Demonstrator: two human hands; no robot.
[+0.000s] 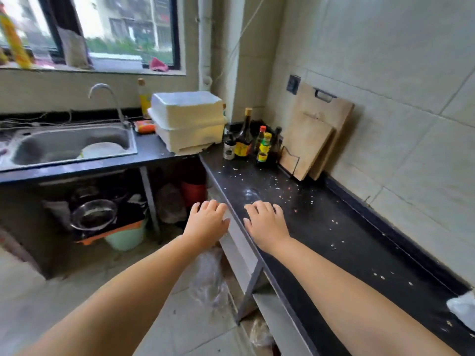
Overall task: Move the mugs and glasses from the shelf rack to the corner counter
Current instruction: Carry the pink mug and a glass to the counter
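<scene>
A clear glass (251,194) stands on the black corner counter (321,227), hard to make out against the dark top. My right hand (266,223) hovers palm down just in front of it, fingers spread, holding nothing. My left hand (207,222) is stretched out beside it past the counter's front edge, also palm down with nothing in it. No shelf rack and no mugs are in view.
Sauce bottles (264,147) and two wooden cutting boards (311,140) stand at the counter's far end. White foam boxes (189,122) sit in the corner beside the steel sink (72,145). Crumbs dot the counter. Pots and a green bucket (126,237) sit under the sink.
</scene>
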